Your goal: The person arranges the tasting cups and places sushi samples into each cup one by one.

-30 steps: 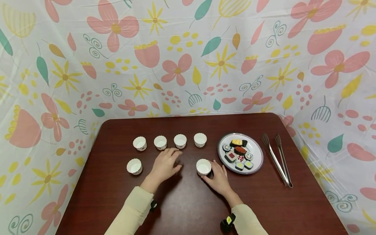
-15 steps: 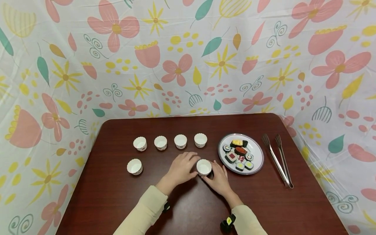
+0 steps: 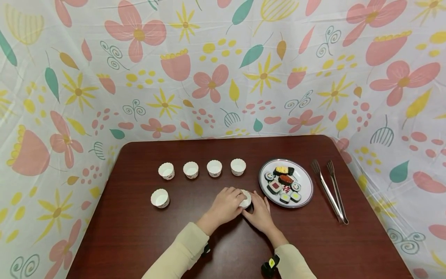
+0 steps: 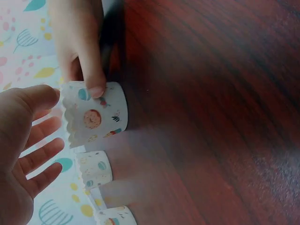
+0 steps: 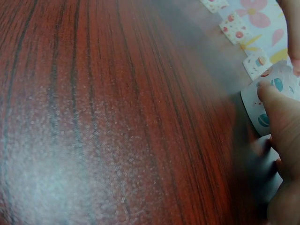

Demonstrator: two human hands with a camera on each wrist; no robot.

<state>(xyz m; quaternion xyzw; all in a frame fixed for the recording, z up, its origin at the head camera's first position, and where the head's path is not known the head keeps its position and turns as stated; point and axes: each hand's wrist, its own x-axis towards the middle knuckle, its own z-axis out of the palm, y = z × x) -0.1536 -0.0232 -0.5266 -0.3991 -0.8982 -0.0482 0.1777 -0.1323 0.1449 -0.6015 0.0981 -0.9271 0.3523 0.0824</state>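
A white paper baking cup (image 3: 246,198) with a scalloped rim stands near the middle of the table. Its side carries a printed doughnut and other small pictures in the left wrist view. My right hand (image 3: 259,214) holds this baking cup from the right, with the thumb (image 5: 266,91) against its wall. From the left, my left hand (image 3: 224,205) reaches over the cup's rim and partly hides it in the head view. Its fingers (image 4: 44,157) are spread and loosely bent beside the rim, not closed round the cup; the thumb tip is right at the rim.
Several more baking cups stand in a row behind, one of them a white cup (image 3: 238,167). Another cup (image 3: 160,198) sits at the left. At right are a round plate (image 3: 306,188) bearing sushi pieces (image 3: 285,179) and metal tongs (image 3: 329,193). A floral cloth (image 3: 223,77) hangs behind.
My left hand has moved right from beside the back row to the held baking cup. My right hand stays on the cup, which has shifted slightly right.
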